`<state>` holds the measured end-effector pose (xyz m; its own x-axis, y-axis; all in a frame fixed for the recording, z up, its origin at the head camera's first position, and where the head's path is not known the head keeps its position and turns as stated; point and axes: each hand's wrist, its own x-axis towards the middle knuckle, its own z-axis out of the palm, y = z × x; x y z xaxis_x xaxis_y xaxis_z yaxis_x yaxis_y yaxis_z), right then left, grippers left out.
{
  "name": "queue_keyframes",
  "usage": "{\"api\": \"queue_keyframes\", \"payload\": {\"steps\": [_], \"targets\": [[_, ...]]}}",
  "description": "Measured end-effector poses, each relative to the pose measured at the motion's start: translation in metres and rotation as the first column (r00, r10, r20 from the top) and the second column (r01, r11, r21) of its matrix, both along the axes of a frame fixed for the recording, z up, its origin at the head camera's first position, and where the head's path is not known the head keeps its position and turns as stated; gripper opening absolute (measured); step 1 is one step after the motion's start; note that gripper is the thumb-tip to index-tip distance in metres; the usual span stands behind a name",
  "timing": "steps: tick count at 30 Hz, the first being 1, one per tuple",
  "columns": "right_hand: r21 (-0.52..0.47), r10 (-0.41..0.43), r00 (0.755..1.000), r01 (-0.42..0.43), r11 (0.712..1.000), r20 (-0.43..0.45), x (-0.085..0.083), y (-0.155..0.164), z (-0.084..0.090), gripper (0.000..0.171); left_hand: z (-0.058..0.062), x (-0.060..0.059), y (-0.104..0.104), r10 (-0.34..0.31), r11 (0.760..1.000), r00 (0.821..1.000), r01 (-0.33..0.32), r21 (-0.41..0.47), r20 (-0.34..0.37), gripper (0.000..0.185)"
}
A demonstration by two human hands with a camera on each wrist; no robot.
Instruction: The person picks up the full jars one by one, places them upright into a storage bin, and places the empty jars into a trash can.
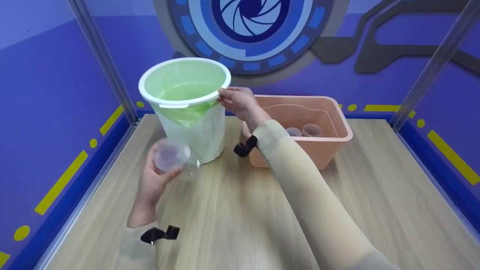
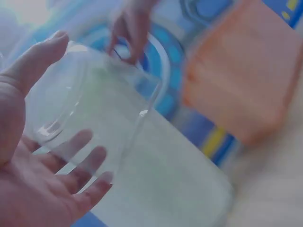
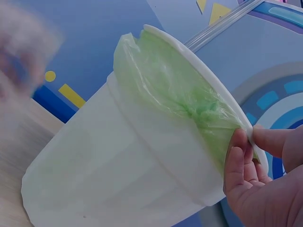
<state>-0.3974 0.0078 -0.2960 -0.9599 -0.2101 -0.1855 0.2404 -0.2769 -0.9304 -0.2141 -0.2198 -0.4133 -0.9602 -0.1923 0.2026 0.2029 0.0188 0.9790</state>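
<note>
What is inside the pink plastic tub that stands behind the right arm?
Two small clear containers lie on the floor of the pink tub. The right arm and the tub's near wall hide the rest of its inside.

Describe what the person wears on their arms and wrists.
Both arms wear pale beige, close-fitting sleeves reaching the wrists; the right sleeve shows nearly whole, the left sleeve only at its cuff. A black strap mount sits at each wrist. The left hand and right hand are bare.
</note>
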Motion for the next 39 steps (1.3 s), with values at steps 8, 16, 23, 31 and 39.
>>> {"api": "queue_keyframes", "payload": {"steps": [8,16,23,31,39], "targets": [[0.01,-0.008,1.0,0.008,1.0,-0.004,0.001,0.001,-0.002,0.017,0.101,-0.044,0.012,0.195,0.969,0.878,-0.105,0.222,-0.438,0.096],[0.007,-0.015,1.0,0.015,1.0,-0.006,0.002,-0.003,-0.002,0.015,0.133,-0.099,0.013,0.278,0.96,0.902,-0.252,0.121,-0.33,0.096],[-0.01,-0.024,1.0,0.024,1.0,-0.01,0.001,-0.003,-0.002,0.014,0.132,-0.109,0.009,0.226,0.942,0.959,-0.26,-0.211,-0.172,0.103],[-0.024,-0.012,1.0,0.012,1.0,0.003,0.001,-0.002,-0.003,0.013,0.133,-0.106,0.009,0.232,0.928,0.966,-0.254,-0.273,-0.113,0.112],[-0.039,-0.016,1.0,0.016,0.999,0.001,0.0,-0.002,-0.003,0.017,0.133,-0.106,0.01,0.168,0.96,0.975,-0.196,-0.202,-0.148,0.115]]}}
